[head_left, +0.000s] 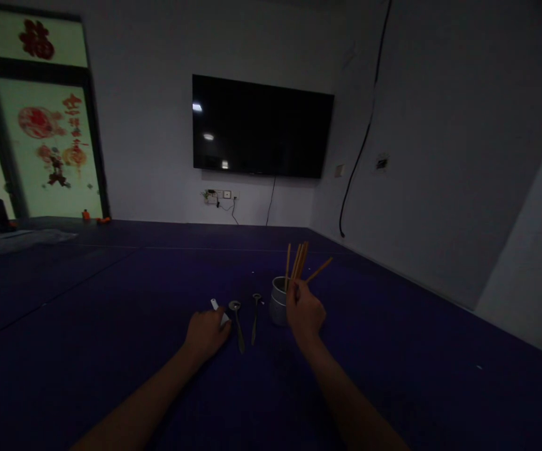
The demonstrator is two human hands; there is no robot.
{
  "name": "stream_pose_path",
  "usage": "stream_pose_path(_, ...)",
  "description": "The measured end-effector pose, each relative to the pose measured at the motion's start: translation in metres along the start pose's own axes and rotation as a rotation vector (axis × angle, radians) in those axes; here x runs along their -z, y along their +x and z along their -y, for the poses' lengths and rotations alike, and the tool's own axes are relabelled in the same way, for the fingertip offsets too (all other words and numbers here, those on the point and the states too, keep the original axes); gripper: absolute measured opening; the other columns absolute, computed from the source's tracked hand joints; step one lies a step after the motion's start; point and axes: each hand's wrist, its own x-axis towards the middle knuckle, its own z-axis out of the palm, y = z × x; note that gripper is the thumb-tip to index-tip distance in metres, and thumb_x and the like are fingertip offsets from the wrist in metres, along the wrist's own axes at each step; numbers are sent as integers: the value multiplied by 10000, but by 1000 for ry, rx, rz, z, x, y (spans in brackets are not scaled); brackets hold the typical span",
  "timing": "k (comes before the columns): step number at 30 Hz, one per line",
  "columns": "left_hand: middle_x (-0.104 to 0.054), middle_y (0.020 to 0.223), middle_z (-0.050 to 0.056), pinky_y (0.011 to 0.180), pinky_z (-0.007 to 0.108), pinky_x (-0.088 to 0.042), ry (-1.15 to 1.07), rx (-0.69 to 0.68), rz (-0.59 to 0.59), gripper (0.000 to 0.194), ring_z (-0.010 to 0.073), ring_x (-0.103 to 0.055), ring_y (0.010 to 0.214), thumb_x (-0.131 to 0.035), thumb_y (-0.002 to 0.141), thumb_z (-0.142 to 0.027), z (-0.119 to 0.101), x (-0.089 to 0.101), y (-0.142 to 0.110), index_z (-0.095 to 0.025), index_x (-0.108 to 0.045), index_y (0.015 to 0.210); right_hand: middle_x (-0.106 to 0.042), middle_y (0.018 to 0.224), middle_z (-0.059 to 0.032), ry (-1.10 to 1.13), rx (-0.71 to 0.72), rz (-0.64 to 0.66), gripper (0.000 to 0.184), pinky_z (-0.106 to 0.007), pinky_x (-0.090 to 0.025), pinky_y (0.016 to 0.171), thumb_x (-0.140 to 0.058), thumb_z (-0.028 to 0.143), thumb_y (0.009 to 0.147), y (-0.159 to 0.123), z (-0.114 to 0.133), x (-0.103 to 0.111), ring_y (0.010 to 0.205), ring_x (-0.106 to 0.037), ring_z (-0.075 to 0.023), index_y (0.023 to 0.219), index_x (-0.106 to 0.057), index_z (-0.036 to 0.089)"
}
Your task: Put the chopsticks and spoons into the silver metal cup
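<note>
My left hand (206, 335) rests low on the purple surface, its fingers and thumb closed round a flat, pale utensil (214, 305); a small hole shows at its far end, and the hand covers part of it. Just right of that hand lie a spoon (238, 326) and a smaller spoon (255, 322), side by side. A grey cylindrical cup (278, 307) stands upright beyond them. At its right side, my right hand (307, 313) is closed on chopsticks (301, 260) at the rim. Several point upward, and one leans out to the right. The fingertips are partly hidden.
A wide purple surface (111, 326) stretches to the wall. Clear plastic sheeting (22, 241) and orange items (103, 220) lie at the far left. A black television (261, 128) hangs on the wall, and a dark cable (365, 141) dangles at right.
</note>
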Motion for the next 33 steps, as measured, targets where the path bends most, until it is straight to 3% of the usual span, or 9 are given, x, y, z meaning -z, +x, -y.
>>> stream_pose_path(8,-665,960,113,754,350,-420,-7,0,18,387,250,-618,882,-322,848,-400,1,1,0,-169,-544,1066,-683,753,-18,27,375,201,301,-207,-354,588,-363,305,882,-28,17,-20,678,-622,-136,1026,-622,248)
stream_pose_path(16,-665,947,124,742,351,-429,11,8,10,398,249,-625,861,-318,847,-401,0,0,0,-163,-547,1069,-690,813,-20,47,324,188,300,-214,-365,596,-357,300,888,-27,16,-16,694,-628,-145,1020,-621,244)
stream_pose_path(26,-672,923,115,748,348,-431,-1,25,15,370,248,-626,860,-341,822,-365,0,3,-1,-158,-549,1048,-698,791,-12,22,538,548,262,-206,-393,628,-419,350,866,-45,33,-14,756,-641,-147,863,-663,255)
stream_pose_path(33,-669,940,115,759,353,-429,-19,23,-7,348,248,-622,877,-373,810,-339,0,4,0,-179,-573,1045,-701,806,-15,1,591,611,261,-224,-417,627,-535,470,775,-50,31,-17,768,-642,-175,874,-681,278)
